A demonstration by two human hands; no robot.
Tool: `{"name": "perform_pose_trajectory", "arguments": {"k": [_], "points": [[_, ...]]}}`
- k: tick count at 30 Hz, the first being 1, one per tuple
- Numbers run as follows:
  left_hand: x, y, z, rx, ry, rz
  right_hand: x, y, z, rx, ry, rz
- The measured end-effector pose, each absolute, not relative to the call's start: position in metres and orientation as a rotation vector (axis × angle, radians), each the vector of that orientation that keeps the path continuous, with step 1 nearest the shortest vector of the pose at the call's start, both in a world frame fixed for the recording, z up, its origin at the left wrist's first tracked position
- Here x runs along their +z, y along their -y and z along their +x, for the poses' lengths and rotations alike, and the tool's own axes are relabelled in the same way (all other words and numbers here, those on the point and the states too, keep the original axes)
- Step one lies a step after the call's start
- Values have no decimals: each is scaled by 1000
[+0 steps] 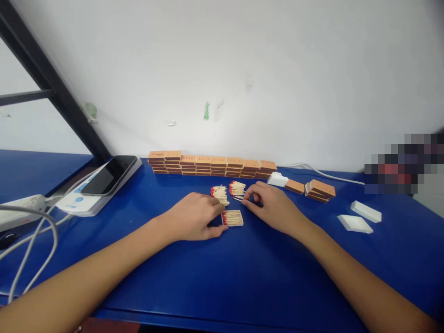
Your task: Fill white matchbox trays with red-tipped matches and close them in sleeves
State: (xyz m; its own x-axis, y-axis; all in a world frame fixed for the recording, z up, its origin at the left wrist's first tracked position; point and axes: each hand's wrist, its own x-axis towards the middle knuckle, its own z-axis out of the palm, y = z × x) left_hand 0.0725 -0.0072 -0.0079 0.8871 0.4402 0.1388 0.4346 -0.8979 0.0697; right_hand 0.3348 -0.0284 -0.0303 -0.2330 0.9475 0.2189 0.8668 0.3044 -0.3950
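Note:
A small white matchbox tray (242, 219), filled with red-tipped matches, lies on the blue tabletop. My left hand (194, 216) has its thumb and fingers closed about the tray's left end. Behind the tray are two loose piles of matches, a left pile (222, 196) beside my left fingers and a right pile (237, 188). My right hand (268, 201) is closed in a pinch at the front of the right pile, with a few matches (239, 198) at its fingertips. The curled fingers partly hide how many it holds.
Stacked orange matchboxes (211, 167) line the wall. To their right are a white tray (277, 179), a single matchbox (294, 186) and a small stack (321, 189). Two white trays (355, 224) lie farther right. At left, a phone (110, 175) rests on a white box near cables (52, 231).

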Motion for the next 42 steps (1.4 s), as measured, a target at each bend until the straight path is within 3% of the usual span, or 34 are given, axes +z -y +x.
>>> {"name": "perform_pose_trajectory", "arguments": {"k": [18,30,37,42], "points": [[-8,6,72,263,-699,3015,-31,27,337,260,2215,-1590],[-6,6,73,197,-756,3027,-13,49,319,592,2288,-1357],[-7,6,72,223,-736,3023,-28,29,342,226,2164,-1471],[-8,6,72,239,-729,3010,-37,21,349,152,2233,-1545]]}}
